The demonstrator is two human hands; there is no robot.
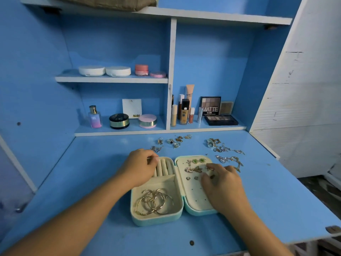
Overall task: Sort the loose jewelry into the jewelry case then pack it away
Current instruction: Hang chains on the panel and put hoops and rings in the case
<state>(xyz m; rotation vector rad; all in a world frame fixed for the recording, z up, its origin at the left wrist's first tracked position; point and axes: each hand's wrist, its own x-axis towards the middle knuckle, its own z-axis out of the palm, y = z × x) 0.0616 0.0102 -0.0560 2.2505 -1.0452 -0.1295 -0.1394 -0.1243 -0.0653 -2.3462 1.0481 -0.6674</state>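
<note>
While the mint-green jewelry case with cream lining (156, 221) is lying open on the blue tabletop (92, 172), both hands are working over it. The left hand (140, 167) is sitting at the far end of the case's left half, its fingers curling over the cream ring rolls (165, 168). Its grip is narrow, and it is not possible to tell whether it is holding a small item. The right hand (223, 185) is reaching over the perforated earring panel (195, 196) in the right half, its fingers bending down toward the panel. Its grip is narrow as well, and anything inside it is too small to tell.

The near compartment of the left half is holding a pile of gold bangles (154, 202). The far part of the panel is carrying two green stud earrings (199, 160), with gold butterfly earrings (193, 169) just nearer. Loose jewelry is lying on the tabletop beyond the case: a cluster of rings (173, 141) at far centre and tangled silver and gold chains (224, 147) at far right. Cosmetic jars and bottles (184, 111) are standing on the blue shelves at the far side.
</note>
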